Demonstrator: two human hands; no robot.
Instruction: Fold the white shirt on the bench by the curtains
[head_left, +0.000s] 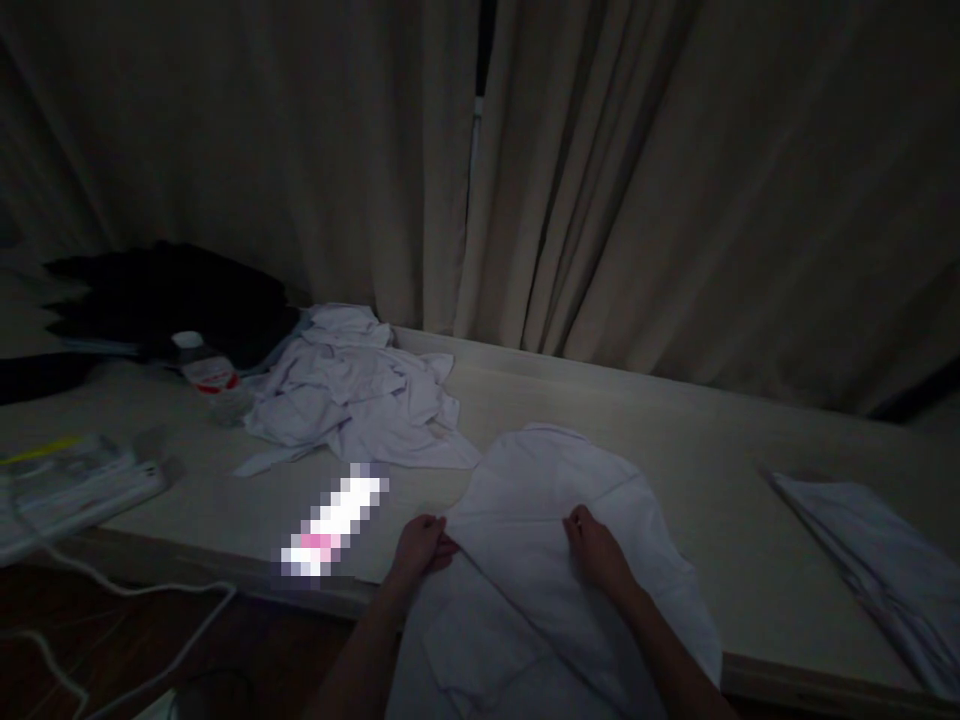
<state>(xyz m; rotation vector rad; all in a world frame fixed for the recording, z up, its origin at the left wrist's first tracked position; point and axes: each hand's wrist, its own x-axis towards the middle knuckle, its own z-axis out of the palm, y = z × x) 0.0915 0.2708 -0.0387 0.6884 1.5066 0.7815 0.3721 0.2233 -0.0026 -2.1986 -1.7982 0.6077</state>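
A white shirt (540, 500) lies spread on the pale table (675, 440) in front of me, its lower part hanging over the near edge. My left hand (421, 545) pinches the shirt's left edge between fingers and thumb. My right hand (596, 545) rests on top of the shirt near its middle, fingers curled and pressing the cloth down. The room is very dim.
A heap of crumpled white clothes (352, 395) lies at the back left, beside a small bottle (206, 372) and dark clothing (172, 295). Folded white cloth (877, 555) sits at the right. Papers (67, 480) and a white cable (150, 595) are at the left. Curtains (600, 180) hang behind.
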